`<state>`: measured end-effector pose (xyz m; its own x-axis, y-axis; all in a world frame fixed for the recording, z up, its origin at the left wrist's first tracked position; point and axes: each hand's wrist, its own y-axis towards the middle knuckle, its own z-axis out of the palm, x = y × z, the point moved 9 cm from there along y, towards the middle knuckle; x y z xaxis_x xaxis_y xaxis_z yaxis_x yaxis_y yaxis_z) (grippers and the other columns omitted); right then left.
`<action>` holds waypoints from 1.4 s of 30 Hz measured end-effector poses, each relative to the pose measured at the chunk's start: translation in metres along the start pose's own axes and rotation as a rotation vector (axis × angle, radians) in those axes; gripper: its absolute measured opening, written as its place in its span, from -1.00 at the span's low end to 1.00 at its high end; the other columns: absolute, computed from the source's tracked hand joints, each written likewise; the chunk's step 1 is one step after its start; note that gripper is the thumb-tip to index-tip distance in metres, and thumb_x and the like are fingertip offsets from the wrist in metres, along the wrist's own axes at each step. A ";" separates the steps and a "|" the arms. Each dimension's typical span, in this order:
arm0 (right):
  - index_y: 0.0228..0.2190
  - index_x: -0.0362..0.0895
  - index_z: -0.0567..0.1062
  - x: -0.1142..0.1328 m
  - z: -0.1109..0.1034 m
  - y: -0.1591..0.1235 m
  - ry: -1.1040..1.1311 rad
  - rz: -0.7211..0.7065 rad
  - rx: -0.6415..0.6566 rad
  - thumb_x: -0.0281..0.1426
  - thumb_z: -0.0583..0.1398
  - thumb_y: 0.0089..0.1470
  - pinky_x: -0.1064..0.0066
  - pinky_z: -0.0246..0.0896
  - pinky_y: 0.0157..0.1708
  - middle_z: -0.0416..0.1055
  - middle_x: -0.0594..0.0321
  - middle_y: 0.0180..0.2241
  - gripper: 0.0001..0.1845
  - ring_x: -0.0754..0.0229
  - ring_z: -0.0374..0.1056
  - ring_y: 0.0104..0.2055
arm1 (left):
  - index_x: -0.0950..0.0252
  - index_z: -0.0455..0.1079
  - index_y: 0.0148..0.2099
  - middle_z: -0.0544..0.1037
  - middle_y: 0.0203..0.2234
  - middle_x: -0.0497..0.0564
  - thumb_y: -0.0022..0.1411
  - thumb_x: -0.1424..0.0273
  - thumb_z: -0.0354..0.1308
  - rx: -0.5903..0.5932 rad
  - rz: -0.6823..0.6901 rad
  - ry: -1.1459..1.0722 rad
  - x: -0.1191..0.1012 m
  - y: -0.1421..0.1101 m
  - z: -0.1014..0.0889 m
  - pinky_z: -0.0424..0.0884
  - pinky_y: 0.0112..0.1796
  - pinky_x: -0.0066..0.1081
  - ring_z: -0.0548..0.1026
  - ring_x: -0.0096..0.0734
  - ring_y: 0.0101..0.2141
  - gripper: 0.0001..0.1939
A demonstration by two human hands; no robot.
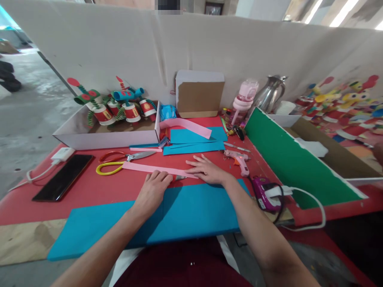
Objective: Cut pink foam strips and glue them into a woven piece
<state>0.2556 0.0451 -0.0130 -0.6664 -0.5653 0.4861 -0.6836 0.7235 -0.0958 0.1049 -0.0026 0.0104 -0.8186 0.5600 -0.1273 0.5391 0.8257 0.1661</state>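
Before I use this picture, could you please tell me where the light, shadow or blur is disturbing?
In the head view, the left hand, right hand and pink strip look fairly clear; soft shadow lies on the blue sheet near them; the metal jug shines; bright strips at upper right are washed out; figures at far right look smeared.

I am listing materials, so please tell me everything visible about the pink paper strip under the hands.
The long, narrow, pale-pink strip, seemingly paper, lies nearly flat on the red tabletop, no fold visible. Its left end meets the red-and-yellow-handled metal scissors. The left hand touches its middle; the right hand rests over its right part, hiding some.
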 end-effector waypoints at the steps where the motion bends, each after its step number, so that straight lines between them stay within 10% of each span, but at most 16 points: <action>1: 0.11 0.21 0.41 0.000 0.000 0.000 0.004 0.002 0.001 -0.52 0.06 0.22 -0.14 -0.40 0.35 0.10 0.41 0.33 -0.47 0.00 -0.19 0.42 | 0.25 0.40 -0.10 0.51 -0.16 0.12 0.31 0.60 -0.15 0.000 0.003 -0.005 0.000 0.001 0.000 0.28 -0.21 -0.23 0.35 -0.16 -0.17 -0.68; 42: 0.13 0.19 0.39 0.003 0.001 -0.003 0.009 0.019 0.033 -0.65 0.02 0.09 -0.11 -0.43 0.35 0.05 0.40 0.35 -0.32 0.04 -0.27 0.44 | 0.24 0.41 -0.15 0.51 -0.23 0.09 0.34 0.58 -0.15 -0.025 0.080 -0.075 -0.014 0.005 0.002 0.29 -0.20 -0.26 0.36 -0.21 -0.20 -0.69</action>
<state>0.2554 0.0412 -0.0118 -0.6767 -0.5480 0.4917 -0.6804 0.7206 -0.1333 0.1197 -0.0061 0.0106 -0.7553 0.6286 -0.1856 0.5964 0.7765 0.2032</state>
